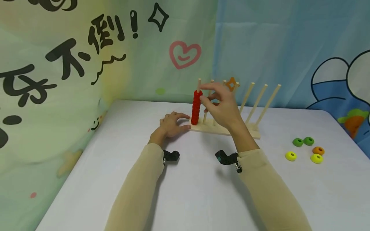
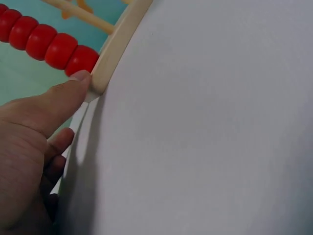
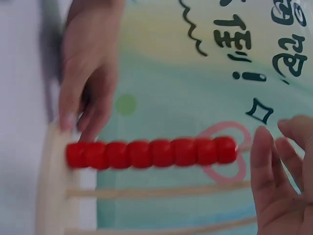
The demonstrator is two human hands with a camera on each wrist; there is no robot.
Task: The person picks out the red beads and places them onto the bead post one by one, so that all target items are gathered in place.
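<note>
A wooden peg stand [image 1: 224, 130] with a row of upright rods stands at the back of the table. Red beads [image 1: 196, 108] are stacked on its leftmost rod, whose tip shows bare above them. My left hand [image 1: 172, 124] holds the left end of the base; in the left wrist view the thumb [image 2: 73, 93] lies against the corner beside the lowest bead. By the top of the red stack is my right hand [image 1: 224, 104]. Its thumb and fingers are apart around the rod's upper end, with no bead between them in the right wrist view.
On the white table [image 1: 196, 192] at the right lie loose beads: two green [image 1: 298, 142], an orange one [image 1: 318, 150] and two yellow [image 1: 290, 156]. The other rods [image 1: 267, 106] carry no beads that I can see. A printed curtain [image 1: 260, 41] hangs behind the table.
</note>
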